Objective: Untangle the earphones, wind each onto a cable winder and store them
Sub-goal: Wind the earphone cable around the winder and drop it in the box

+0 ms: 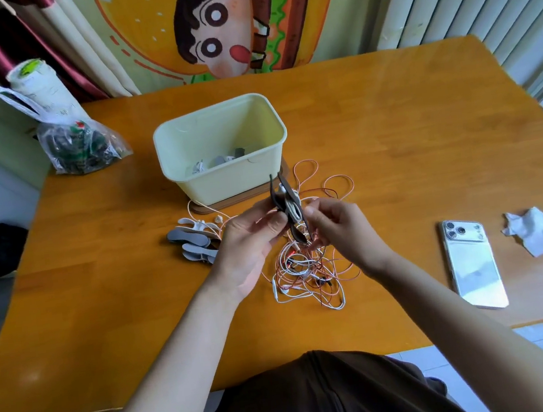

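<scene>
At the far left corner of the bench we see a plastic bag. Grey winders lie near the middle, in front of the cream box. Our left hand and right hand both pinch a dark winder wound with white cable, above the tangled earphones. A phone and a tissue lie near the right edge.

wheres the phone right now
In the head view the phone lies flat on the table, on the right side, just left of the crumpled tissue.
</scene>
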{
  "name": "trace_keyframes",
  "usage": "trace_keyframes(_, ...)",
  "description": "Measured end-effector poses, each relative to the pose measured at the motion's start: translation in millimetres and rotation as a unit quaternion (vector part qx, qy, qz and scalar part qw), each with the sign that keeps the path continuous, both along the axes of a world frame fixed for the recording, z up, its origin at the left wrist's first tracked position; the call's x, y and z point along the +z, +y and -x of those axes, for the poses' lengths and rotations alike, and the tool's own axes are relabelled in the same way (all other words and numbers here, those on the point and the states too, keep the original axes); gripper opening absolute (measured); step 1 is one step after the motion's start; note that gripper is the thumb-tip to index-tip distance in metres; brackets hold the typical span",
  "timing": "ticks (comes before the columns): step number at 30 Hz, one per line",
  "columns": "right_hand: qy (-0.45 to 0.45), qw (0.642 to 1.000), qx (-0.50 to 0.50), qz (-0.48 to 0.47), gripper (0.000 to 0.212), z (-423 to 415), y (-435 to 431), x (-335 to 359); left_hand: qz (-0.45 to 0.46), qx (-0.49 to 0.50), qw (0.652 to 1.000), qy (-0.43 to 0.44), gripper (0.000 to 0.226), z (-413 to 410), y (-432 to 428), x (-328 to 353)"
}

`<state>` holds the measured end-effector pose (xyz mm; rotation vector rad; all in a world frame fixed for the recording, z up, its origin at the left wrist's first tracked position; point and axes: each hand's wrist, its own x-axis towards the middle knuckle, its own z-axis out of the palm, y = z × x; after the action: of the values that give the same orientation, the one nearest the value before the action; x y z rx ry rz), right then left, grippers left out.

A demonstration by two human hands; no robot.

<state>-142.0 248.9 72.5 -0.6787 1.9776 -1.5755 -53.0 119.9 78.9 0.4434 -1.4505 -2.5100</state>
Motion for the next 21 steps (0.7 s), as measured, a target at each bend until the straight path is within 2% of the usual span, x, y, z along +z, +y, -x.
trace_keyframes(8,-0.029,0.999,0.000,-0.038,0.026,-14.9,-8.5,-10.4,-0.110,0.111,0.987,-0.030,0.030,8.2,-3.1,-4.2)
trace_keyframes(11,-0.004,0.998,0.007,-0.069,0.026,-15.9,-8.1,-11.2,-0.089,0.148,0.984,-0.053,0.029,13.5,-7.0,-8.7)
trace_keyframes(13,0.013,0.997,0.016,-0.081,0.025,-17.9,-8.5,-10.7,-0.002,0.164,0.983,-0.077,0.025,15.4,-12.5,-15.4)
trace_keyframes(14,0.022,0.996,0.022,-0.084,0.024,-18.2,-8.6,-10.1,0.089,0.175,0.976,-0.094,0.025,16.5,-16.6,-20.7)
trace_keyframes(16,0.039,0.994,0.036,-0.094,0.024,-17.0,-8.9,-7.8,0.315,0.173,0.928,-0.098,0.033,15.4,-23.4,-31.3)
trace_keyframes(17,0.048,0.993,0.044,-0.103,0.023,-15.0,-9.0,-6.1,0.393,0.158,0.902,-0.087,0.040,14.5,-25.3,-37.6)
trace_keyframes(19,0.074,0.986,0.061,-0.134,0.023,-6.9,-9.2,-3.2,0.464,0.121,0.874,-0.076,0.043,13.1,-27.4,-49.8)
trace_keyframes(21,0.100,0.980,0.070,-0.160,0.023,4.2,-8.2,0.2,0.475,0.101,0.870,-0.080,0.040,10.6,-28.8,-58.2)
